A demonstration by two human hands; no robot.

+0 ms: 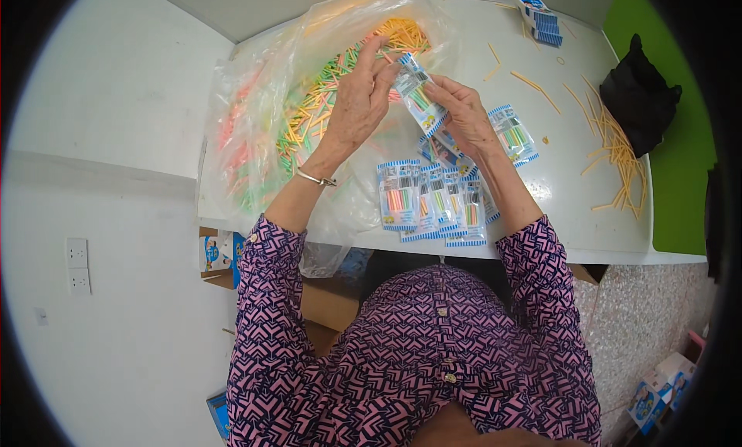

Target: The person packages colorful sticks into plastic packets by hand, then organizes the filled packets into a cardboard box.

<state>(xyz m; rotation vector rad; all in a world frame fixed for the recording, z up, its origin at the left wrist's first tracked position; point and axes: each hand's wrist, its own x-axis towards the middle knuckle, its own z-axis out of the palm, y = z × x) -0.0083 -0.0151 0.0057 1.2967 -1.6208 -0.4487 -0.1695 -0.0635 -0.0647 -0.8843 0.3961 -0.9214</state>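
Note:
My right hand (466, 116) pinches a small clear packet (420, 96) with blue-and-white striped ends. Several thin coloured sticks show inside this packet, which is held tilted above the table. My left hand (362, 95) is at the packet's upper left corner, its fingers curled close together. Whether a stick is between those fingers is hard to make out. Behind and below the left hand, a large clear plastic bag (255, 84) lies spread, with a heap of short green, yellow, pink and orange sticks (313, 111) in it.
Similar packets (399, 196) lie overlapping near the table's front edge, another packet (513, 135) right of my wrist. Tan rubber bands (622, 173) are heaped at the right beside a black bag (640, 95). A banded packet stack (538, 20) is at the back right. A green panel (680, 161) borders the table.

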